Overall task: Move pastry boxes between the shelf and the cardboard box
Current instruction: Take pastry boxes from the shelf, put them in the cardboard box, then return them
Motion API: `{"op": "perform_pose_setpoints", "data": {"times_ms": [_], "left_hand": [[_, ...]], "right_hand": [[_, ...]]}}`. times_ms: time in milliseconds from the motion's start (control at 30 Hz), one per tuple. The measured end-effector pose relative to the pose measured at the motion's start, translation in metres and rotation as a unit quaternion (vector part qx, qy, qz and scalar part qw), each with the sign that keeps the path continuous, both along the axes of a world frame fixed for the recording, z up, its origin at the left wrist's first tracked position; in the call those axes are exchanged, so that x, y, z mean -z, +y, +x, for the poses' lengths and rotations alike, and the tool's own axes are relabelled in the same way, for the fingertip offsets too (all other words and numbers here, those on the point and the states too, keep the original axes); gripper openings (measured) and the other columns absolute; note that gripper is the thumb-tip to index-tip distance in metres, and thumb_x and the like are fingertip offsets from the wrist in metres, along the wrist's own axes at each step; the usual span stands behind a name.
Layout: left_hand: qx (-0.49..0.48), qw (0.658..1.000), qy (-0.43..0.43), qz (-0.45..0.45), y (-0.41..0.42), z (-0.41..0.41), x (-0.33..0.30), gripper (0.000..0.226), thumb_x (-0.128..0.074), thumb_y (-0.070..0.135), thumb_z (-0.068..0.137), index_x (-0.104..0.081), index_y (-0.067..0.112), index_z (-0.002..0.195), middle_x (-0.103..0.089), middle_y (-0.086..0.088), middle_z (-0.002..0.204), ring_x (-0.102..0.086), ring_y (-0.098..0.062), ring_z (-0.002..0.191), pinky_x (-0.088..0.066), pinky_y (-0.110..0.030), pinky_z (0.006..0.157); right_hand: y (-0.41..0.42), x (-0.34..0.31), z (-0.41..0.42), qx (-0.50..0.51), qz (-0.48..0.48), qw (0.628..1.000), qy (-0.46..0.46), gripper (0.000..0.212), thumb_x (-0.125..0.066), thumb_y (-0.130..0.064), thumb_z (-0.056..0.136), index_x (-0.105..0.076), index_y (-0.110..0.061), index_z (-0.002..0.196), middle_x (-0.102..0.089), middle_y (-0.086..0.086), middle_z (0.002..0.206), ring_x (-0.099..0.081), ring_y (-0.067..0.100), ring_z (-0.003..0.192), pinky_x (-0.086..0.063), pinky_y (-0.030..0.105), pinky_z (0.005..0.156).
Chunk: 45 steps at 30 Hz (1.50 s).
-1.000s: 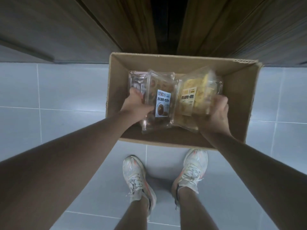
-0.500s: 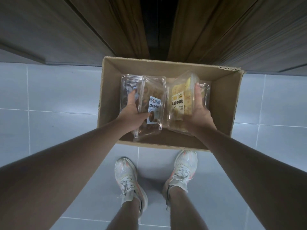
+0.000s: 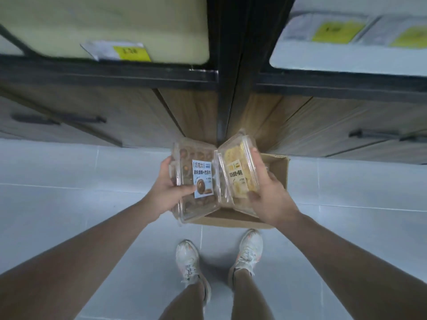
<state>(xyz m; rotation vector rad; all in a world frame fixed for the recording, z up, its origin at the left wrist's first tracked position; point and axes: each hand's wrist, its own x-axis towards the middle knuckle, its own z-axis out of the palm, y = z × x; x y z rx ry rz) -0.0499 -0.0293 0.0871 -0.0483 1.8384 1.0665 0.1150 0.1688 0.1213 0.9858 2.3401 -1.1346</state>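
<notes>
Two clear pastry boxes being held above the cardboard box, one per hand.

The chocolate pastry box [image 3: 198, 179] is being gripped by the closed fingers of the left hand [image 3: 169, 188], the yellow pastry box [image 3: 239, 173] by those of the right hand [image 3: 269, 191]; both are being kept label-up, inner edges touching, over the cardboard box [image 3: 275, 172] on the floor [image 3: 69, 181], probably for transfer to the shelf [image 3: 346, 63] beyond.

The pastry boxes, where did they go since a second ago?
Both hands lifted them up out of the cardboard box. The left hand still grips the chocolate pastry box, the right hand the yellow pastry box, now raised toward the shelf, which has come into view. The cardboard box stayed on the floor, and the feet stayed planted behind it.
</notes>
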Motion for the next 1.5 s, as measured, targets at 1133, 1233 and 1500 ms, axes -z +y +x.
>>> {"op": "perform_pose_setpoints", "data": {"times_ms": [1133,1233,1500], "left_hand": [[-0.393,0.862,0.278,0.158,-0.224,0.080,-0.591,0.068,-0.077,-0.001,0.087,-0.042,0.032,0.135,-0.079,-0.005,0.113,-0.079,-0.024,0.097,-0.062,-0.034,0.066],[-0.430,0.842,0.296,0.132,-0.254,0.115,-0.607,0.070,-0.077,0.000,0.088,-0.039,0.028,0.139,-0.080,-0.006,0.111,-0.078,-0.027,0.097,-0.061,-0.037,0.066],[-0.551,0.755,0.347,0.075,-0.334,0.227,-0.634,0.067,-0.076,-0.001,0.088,-0.041,0.027,0.137,-0.082,0.002,0.101,-0.080,-0.016,0.083,-0.058,-0.028,0.055]], "right_hand": [[-0.113,-0.568,-0.138,-0.323,-0.076,0.879,0.342,0.097,-0.067,-0.008,0.094,-0.008,-0.052,0.156,-0.059,-0.021,0.130,-0.062,0.010,0.116,-0.051,0.034,0.095],[-0.151,-0.579,-0.138,-0.375,-0.094,0.852,0.352,0.095,-0.066,-0.006,0.094,-0.011,-0.051,0.156,-0.058,-0.023,0.129,-0.060,0.009,0.118,-0.051,0.036,0.098],[-0.278,-0.607,-0.113,-0.501,-0.144,0.774,0.360,0.096,-0.068,-0.011,0.094,-0.007,-0.052,0.156,-0.041,-0.037,0.131,-0.048,0.006,0.122,-0.042,0.038,0.107]]}}
